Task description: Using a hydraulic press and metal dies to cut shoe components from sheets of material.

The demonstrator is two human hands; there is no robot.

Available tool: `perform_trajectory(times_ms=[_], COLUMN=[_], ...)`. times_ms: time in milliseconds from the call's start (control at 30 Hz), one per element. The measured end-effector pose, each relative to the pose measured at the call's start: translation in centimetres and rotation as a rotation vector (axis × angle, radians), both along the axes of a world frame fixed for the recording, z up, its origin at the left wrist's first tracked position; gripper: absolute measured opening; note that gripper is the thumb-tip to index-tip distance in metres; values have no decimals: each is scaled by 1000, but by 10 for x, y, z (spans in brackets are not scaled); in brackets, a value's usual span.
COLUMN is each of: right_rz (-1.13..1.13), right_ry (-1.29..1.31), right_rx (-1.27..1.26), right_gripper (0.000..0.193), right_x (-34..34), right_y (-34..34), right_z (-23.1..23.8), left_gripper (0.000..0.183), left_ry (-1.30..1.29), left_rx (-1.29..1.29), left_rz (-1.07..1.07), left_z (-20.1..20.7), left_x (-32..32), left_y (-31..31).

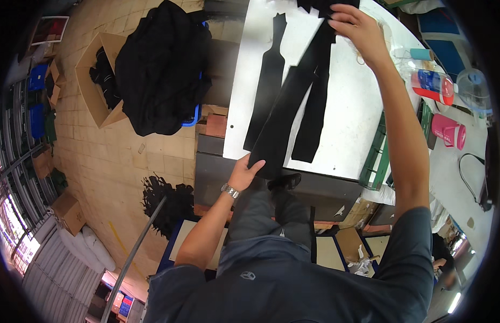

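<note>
Beyond the left hand, which pinches its near end, a black cloth runs along the white table toward the right hand. Whether that hand grips the cloth's far end cannot be told.

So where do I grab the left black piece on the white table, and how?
Probably pinch the left black piece by its wide lower end, coming from the left: it lies flat, white table shows on that side, and another black piece crowds its right.
</note>
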State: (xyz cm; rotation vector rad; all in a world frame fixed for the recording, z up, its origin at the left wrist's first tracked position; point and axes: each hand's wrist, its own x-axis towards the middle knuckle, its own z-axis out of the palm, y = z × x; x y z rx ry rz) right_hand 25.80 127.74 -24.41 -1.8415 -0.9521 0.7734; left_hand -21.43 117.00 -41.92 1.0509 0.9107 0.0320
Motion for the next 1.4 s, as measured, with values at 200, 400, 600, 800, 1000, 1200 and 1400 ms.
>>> perform_trajectory(times_ms=[200,400,600,800,1000,1200,1400], right_rz=[-18,-37,-27,-189,-432,-83,-1222], right_ry=[53,7,-50,-478,-199,-241,-301], right_rx=[-129,-185,-151,164,16,-466,-448], right_gripper=[33,33,34,33,36,21,23], right_x=[10,15,19,35,-118,-264,-449], right_y=[91,112,123,77,-151,-478,-727], right_z=[-108,-168,-199,-227,-150,-9,94], left_gripper=[38,37,32,40,33,30,38], left_ry=[53,116,167,390,440,283,58], left_rx=[-252,-367,-351,-392,-328,240,405], left_rz=[149,215,201,123,-200,-816,-1239], left_z=[-22,-31,-30,-17,40,102,194], left_x=[11,17,13,3,-43,24,153], left_y=[20,41,44,31,-3,0,-92])
